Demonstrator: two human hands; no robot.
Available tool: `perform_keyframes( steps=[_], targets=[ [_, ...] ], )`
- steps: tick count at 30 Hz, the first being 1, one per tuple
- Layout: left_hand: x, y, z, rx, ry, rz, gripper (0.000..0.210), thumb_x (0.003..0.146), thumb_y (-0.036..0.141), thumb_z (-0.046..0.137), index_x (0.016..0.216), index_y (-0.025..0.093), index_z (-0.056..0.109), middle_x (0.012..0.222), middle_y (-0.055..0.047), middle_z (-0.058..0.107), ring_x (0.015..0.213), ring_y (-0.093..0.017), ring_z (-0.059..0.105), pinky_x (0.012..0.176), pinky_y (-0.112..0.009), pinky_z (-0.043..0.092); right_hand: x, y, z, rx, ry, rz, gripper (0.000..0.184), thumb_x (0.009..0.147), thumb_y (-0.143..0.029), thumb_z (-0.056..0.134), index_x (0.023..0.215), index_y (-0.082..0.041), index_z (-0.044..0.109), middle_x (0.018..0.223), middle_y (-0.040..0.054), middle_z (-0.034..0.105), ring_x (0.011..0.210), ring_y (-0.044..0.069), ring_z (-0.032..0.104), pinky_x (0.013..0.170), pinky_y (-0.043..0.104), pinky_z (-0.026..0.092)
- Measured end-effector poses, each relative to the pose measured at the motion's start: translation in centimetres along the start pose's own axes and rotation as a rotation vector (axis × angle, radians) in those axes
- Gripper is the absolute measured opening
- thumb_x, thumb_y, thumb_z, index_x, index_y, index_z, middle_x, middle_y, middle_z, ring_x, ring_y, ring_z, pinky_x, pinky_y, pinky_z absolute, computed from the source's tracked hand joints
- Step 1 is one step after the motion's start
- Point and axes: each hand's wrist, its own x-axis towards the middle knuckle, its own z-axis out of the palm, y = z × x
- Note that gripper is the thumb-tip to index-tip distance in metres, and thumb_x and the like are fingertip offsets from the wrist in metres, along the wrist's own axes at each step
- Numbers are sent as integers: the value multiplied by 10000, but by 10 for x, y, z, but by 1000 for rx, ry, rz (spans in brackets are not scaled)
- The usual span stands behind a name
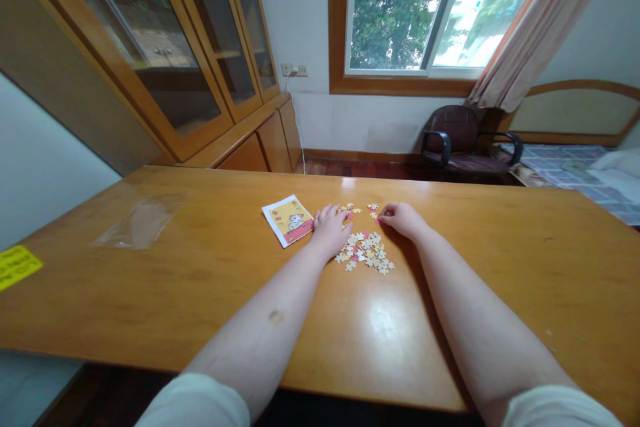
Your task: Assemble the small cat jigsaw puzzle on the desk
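Note:
A loose pile of small jigsaw puzzle pieces [367, 250], mostly pale backs with some pink ones, lies on the wooden table between my forearms. My left hand [330, 230] rests beside the pile with its fingers spread, the fingertips near a few yellow and pink pieces [349, 207]. Thumb and forefinger of my right hand [401, 219] are pinched at a small pink puzzle piece, lying by other pieces [373, 207] at the far side. Just left of my left hand is a picture card [287, 220] with a white cartoon animal on yellow and pink; my fingers reach its right edge.
A clear plastic bag [143, 221] lies on the left of the table [210, 293], with a yellow label [19, 267] at the far left edge. Beyond the table stand a glass-door cabinet [220, 47], an armchair [457, 140] under the window, and a bed [575, 167].

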Motion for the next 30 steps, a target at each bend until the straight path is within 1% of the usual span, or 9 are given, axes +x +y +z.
perform_keyframes(
  steps=[4, 7, 11, 14, 18, 20, 22, 25, 30],
  targets=[
    [-1, 2, -1, -10, -23, 29, 361, 892, 376, 465, 1204, 288, 622, 1420, -51, 484, 1378, -282, 312, 1152, -531, 196, -7, -18, 8, -78, 12, -45, 152, 772, -331, 637, 818, -213, 721, 736, 23, 687, 664, 144, 580, 576, 229, 367],
    [-4, 4, -3, -1, -77, 103, 368, 892, 394, 459, 1215, 328, 622, 1451, -27, 450, 1392, -292, 284, 1158, -548, 161, -12, -29, 14, -105, 8, -114, 210, 828, -365, 576, 850, -219, 725, 761, 35, 705, 691, 155, 598, 599, 233, 380],
    [-7, 5, -4, 32, -136, 190, 400, 901, 452, 435, 1263, 377, 587, 1512, -6, 363, 1417, -315, 226, 1156, -583, 96, -14, -30, 13, -69, 37, -179, 287, 889, -349, 482, 989, -229, 723, 934, 49, 734, 835, 173, 638, 707, 238, 423],
    [-7, 4, -3, 46, -159, 178, 423, 901, 479, 424, 1292, 391, 558, 1525, -7, 341, 1430, -324, 192, 1150, -600, 76, -13, -26, 9, -97, 32, -132, 300, 885, -312, 476, 1029, -226, 724, 1026, 68, 728, 924, 199, 643, 760, 254, 436],
    [-5, 2, 0, 63, -112, 98, 418, 902, 433, 428, 1284, 338, 570, 1499, -41, 383, 1423, -313, 218, 1156, -580, 101, -11, -22, 5, -113, 60, -64, 263, 853, -307, 528, 965, -203, 742, 938, 97, 736, 853, 213, 644, 724, 274, 443],
    [-3, 0, 2, 68, -78, 53, 401, 899, 395, 436, 1263, 311, 581, 1478, -52, 412, 1413, -302, 244, 1156, -567, 125, -11, -18, 2, -17, -1, -103, 215, 811, -310, 593, 901, -194, 749, 840, 80, 734, 765, 193, 638, 693, 270, 448],
    [-1, -1, 4, 60, -58, 32, 383, 897, 374, 442, 1243, 297, 589, 1465, -52, 429, 1405, -293, 260, 1156, -556, 143, -12, -13, -2, 137, -153, -145, 189, 747, -312, 670, 851, -179, 754, 779, 58, 728, 710, 172, 629, 674, 261, 457],
    [0, -1, 4, 39, -41, 35, 363, 897, 366, 452, 1218, 285, 602, 1451, -52, 443, 1401, -285, 269, 1158, -541, 155, -11, -7, -7, 277, -355, -161, 273, 636, -344, 766, 842, -165, 765, 754, 40, 721, 684, 158, 616, 655, 256, 460],
    [-1, 0, 2, 16, -22, 39, 342, 895, 349, 462, 1192, 278, 616, 1435, -57, 460, 1392, -281, 286, 1156, -537, 167, -9, -3, -7, 258, -403, -159, 261, 574, -320, 785, 786, -168, 767, 659, 7, 681, 614, 132, 579, 619, 252, 443]
  ],
)
